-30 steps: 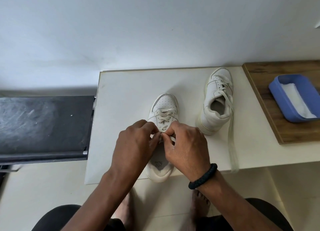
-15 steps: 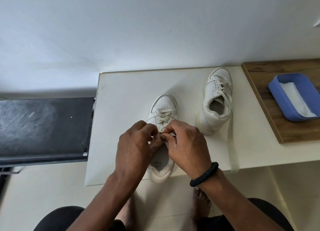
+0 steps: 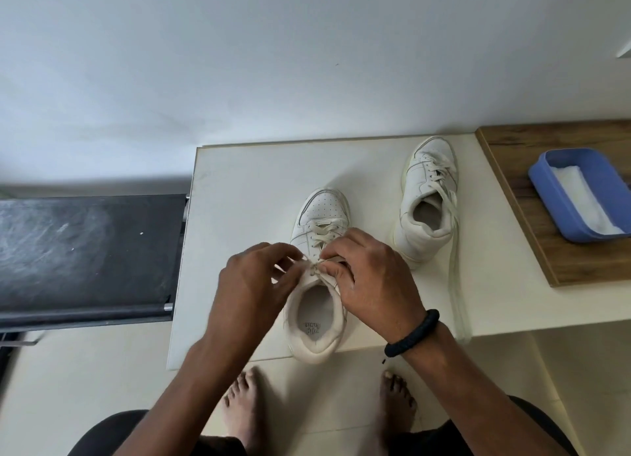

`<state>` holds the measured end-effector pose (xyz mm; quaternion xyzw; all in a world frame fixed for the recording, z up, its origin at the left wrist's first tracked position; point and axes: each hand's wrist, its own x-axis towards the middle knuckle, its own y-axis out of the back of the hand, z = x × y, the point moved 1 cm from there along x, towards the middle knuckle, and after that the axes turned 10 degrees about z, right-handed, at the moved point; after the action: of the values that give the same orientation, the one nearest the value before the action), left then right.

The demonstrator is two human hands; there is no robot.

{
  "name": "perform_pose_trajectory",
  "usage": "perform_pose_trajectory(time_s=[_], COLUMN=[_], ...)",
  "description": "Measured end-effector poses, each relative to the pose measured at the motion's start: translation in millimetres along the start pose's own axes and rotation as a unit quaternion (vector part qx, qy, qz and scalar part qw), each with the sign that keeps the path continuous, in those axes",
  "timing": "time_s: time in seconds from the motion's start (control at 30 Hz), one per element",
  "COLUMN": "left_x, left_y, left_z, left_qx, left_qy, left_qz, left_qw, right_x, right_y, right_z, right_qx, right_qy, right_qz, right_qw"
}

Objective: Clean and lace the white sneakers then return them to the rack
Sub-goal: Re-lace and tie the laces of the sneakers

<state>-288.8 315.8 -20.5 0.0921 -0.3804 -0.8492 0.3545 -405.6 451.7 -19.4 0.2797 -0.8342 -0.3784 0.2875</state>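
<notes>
Two white sneakers stand on a white table (image 3: 239, 189). The near sneaker (image 3: 316, 322) points away from me, its heel at the table's front edge. My left hand (image 3: 252, 284) and my right hand (image 3: 372, 278) meet over its tongue and pinch the lace ends (image 3: 317, 266) between their fingertips. The far sneaker (image 3: 426, 199) stands to the right, laced, and its long lace (image 3: 456, 284) trails down over the front edge of the table.
A wooden board (image 3: 532, 237) lies at the right with a blue tray (image 3: 560, 202) that holds a white cloth (image 3: 584, 199). A black bench (image 3: 85, 254) adjoins the table on the left. A white wall runs behind. My bare feet (image 3: 239, 418) are below the table edge.
My hands have drawn slightly apart over the near sneaker, and its opening now shows between my wrists. The far sneaker has not moved.
</notes>
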Motion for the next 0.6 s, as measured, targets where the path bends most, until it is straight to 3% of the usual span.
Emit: perform_pose_trajectory(time_s=[0.17,0.4,0.6], left_x=[1.2,0.3,2.1], left_y=[0.4,-11.1,-7.9], left_z=[-11.3,-7.9,-5.5], left_qx=[-0.066,-0.093,-0.137], left_qy=[0.042,0.027,0.066], left_qz=[-0.043,-0.013,-0.028], left_qw=[0.996,0.995,0.988], right_x=[-1.8,-2.6,-3.7], right_y=[1.7,0.0,-0.9], right_z=[4.5,3.4,3.1], right_qx=[0.019,0.018,0.018], right_qy=[-0.012,-0.023,-0.037], right_qz=[-0.001,0.005,0.011], right_qw=[1.000,1.000,0.999])
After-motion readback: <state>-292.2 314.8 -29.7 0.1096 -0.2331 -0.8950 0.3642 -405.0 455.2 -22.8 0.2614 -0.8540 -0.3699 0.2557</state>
